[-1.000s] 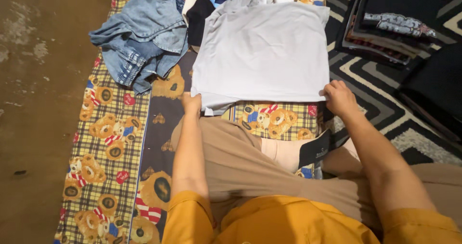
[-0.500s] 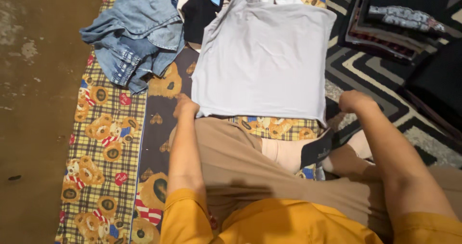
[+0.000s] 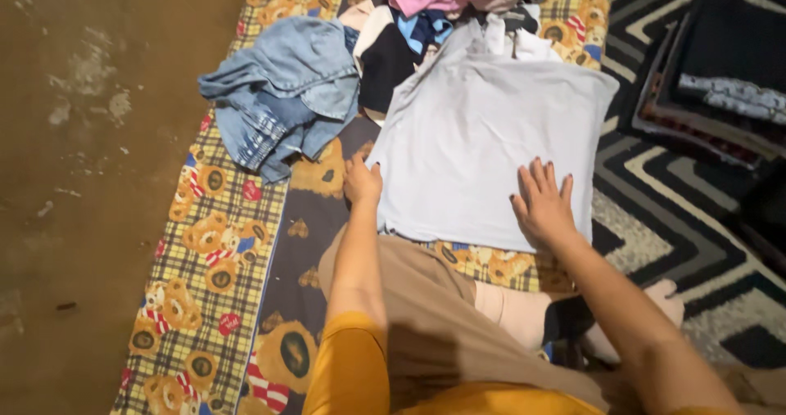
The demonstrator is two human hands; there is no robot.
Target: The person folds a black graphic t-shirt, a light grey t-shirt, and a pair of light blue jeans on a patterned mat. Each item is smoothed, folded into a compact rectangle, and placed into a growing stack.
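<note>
While my right hand lies flat with its fingers spread wide and holding nothing, it presses on the near right part of the pale grey shirt. My left hand sits at the shirt's near left edge; its fingers curl close against the cloth there, but I cannot tell whether they pinch the edge or only rest on it.

Under both sets of fingers the shirt lies flat as a rough square on the teddy-bear mat, just beyond my bent knee in tan trousers. Left of my left fingers, a crumpled heap of blue denim lies near the shirt but apart from it. Beyond the fingers, past the shirt's far edge, sits a jumble of dark, white and pink clothes. Well to the right of my right fingers, on the black-and-white patterned rug, stands a stack of folded dark clothes.

I judge this to be the smoothing step of a fold. The next move, I think, calls for a firm grip on one edge and an even lift across the middle, keeping the layers from slipping.
</note>
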